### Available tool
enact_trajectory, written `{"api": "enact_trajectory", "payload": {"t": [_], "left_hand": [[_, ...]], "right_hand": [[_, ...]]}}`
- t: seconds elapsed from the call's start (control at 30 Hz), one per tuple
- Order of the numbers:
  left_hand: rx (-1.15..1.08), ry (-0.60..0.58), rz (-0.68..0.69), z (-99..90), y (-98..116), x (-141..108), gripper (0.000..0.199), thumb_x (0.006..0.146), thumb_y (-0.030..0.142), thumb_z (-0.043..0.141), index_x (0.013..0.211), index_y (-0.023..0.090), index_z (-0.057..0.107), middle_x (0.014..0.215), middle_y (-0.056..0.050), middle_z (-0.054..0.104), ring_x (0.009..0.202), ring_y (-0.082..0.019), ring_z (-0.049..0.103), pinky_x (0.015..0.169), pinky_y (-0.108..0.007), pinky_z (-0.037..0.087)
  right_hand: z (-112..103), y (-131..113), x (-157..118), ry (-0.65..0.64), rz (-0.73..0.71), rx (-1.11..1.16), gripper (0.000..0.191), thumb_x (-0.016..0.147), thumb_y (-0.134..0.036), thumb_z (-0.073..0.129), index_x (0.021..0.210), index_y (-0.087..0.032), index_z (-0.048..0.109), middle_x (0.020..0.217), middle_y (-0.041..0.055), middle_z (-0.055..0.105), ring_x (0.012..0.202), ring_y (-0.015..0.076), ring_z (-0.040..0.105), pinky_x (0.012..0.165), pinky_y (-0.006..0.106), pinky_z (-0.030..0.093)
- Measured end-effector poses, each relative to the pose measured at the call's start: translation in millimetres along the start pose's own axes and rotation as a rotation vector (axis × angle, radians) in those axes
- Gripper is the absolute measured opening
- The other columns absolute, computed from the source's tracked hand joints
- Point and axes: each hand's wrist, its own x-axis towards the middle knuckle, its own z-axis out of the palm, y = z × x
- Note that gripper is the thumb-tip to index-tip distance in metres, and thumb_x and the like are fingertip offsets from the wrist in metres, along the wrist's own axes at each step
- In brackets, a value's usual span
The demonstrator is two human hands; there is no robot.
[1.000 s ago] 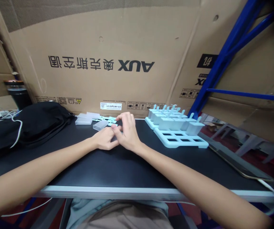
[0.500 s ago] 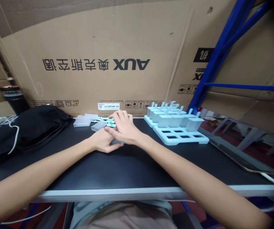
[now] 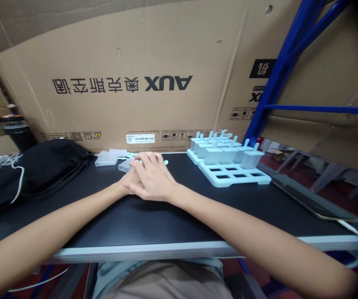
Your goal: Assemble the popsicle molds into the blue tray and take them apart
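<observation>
My right hand (image 3: 152, 176) lies across my left hand (image 3: 130, 179) over the black table, its fingers bent and close together. What it closes on is hidden. Most of my left hand is covered, fingers included. A light-blue rounded tip (image 3: 165, 162) pokes out past the right fingers; the rest of that piece cannot be seen. Just left of the hands rests a clear plastic mould (image 3: 124, 165), with more clear moulds (image 3: 106, 160) farther left and light-blue sticks (image 3: 129, 155) behind.
At the right stands a light-blue rack (image 3: 219, 182) holding several moulds with sticks upright. A tablet (image 3: 314, 199) with a white cable lies on the right edge. To the left are a black bag (image 3: 54, 166) and a dark bottle (image 3: 18, 133). Behind stands a large cardboard box (image 3: 119, 108).
My right hand has shifted slightly left and down, covering more of my left hand. The light-blue tip now shows at their right. The view has shifted a little.
</observation>
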Motion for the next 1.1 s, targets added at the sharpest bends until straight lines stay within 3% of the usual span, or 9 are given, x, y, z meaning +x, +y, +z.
{"api": "enact_trajectory", "payload": {"t": [0.1,0.23,0.4,0.53,0.6,0.67,0.77,0.9,1.1], "left_hand": [[-0.240,0.148,0.087,-2.3,3.7,-2.6,0.035,0.092,0.040,0.050,0.121,0.021,0.044,0.119,-0.010,0.052,0.111,-0.030,0.052,0.092,-0.045,0.047],[-0.192,0.242,0.096,-4.5,10.5,-8.8,0.052,0.090,0.030,0.052,0.134,0.021,0.027,0.130,-0.014,0.044,0.111,-0.028,0.053,0.096,-0.047,0.046],[-0.187,0.185,0.104,3.5,3.3,-10.1,0.063,0.091,0.031,0.056,0.140,0.023,0.018,0.133,-0.015,0.041,0.115,-0.026,0.053,0.097,-0.044,0.047],[-0.110,0.048,0.164,-2.0,-8.7,-6.8,0.061,0.094,0.039,0.056,0.139,0.025,0.018,0.111,-0.007,0.058,0.097,-0.021,0.062,0.086,-0.038,0.052],[0.154,0.037,0.139,-9.6,-11.2,-4.6,0.044,0.096,0.041,0.051,0.132,0.023,0.033,0.107,-0.007,0.061,0.100,-0.024,0.061,0.089,-0.042,0.049],[0.456,0.038,0.061,-16.2,-13.1,-3.3,0.027,0.097,0.039,0.045,0.116,0.019,0.049,0.106,-0.010,0.060,0.104,-0.028,0.057,0.091,-0.045,0.046],[0.732,-0.002,-0.107,-19.1,-19.6,-4.2,0.024,0.095,0.035,0.044,0.100,0.015,0.057,0.103,-0.014,0.059,0.102,-0.031,0.055,0.088,-0.046,0.045],[0.766,-0.076,-0.297,-15.4,-31.6,-7.8,0.024,0.092,0.036,0.046,0.096,0.016,0.059,0.104,-0.014,0.060,0.099,-0.032,0.055,0.082,-0.044,0.047],[0.641,-0.084,-0.236,-16.7,-30.5,-5.8,0.016,0.091,0.030,0.046,0.097,0.019,0.056,0.102,-0.009,0.060,0.100,-0.028,0.055,0.078,-0.038,0.048]], "right_hand": [[-9.1,5.0,-1.9,0.147,0.067,-0.043,0.038,0.091,-0.043,0.046,0.117,-0.015,0.051,0.122,0.0155,0.049,0.116,0.0288,0.039,0.099,0.047,0.027],[-17.7,22.1,-6.2,0.259,0.246,-0.082,0.036,0.087,-0.036,0.050,0.115,-0.014,0.048,0.121,0.0171,0.049,0.114,0.0291,0.043,0.094,0.044,0.034],[-27.9,51.4,-3.8,-0.253,0.341,0.163,0.036,0.093,-0.046,0.042,0.109,-0.015,0.051,0.085,0.0079,0.063,0.073,0.0205,0.058,0.065,0.030,0.040],[-67.8,84.5,-4.5,-0.574,0.167,0.310,0.033,0.088,-0.047,0.053,0.102,-0.018,0.061,0.090,0.0050,0.068,0.075,0.0178,0.061,0.067,0.027,0.041],[-97.0,104.6,-11.4,-0.606,0.249,0.266,0.036,0.086,-0.048,0.056,0.108,-0.020,0.063,0.092,0.0041,0.069,0.076,0.0181,0.063,0.068,0.027,0.044],[-124.8,126.0,-22.9,-0.500,0.357,0.081,0.038,0.085,-0.046,0.057,0.112,-0.021,0.064,0.101,0.0053,0.069,0.088,0.0214,0.064,0.077,0.030,0.045],[-152.6,155.3,-43.4,-0.493,0.570,-0.104,0.038,0.083,-0.038,0.060,0.116,-0.021,0.064,0.116,0.0078,0.066,0.103,0.0247,0.061,0.085,0.032,0.046],[-163.4,175.0,-62.1,-0.752,0.817,-0.147,0.041,0.079,-0.019,0.059,0.120,-0.021,0.064,0.115,0.0088,0.067,0.102,0.0229,0.062,0.084,0.030,0.047],[-169.6,171.1,-62.9,-0.834,1.051,-0.189,0.055,0.073,-0.003,0.051,0.126,-0.014,0.059,0.080,0.0088,0.069,0.077,0.0210,0.065,0.058,0.026,0.043]]}}
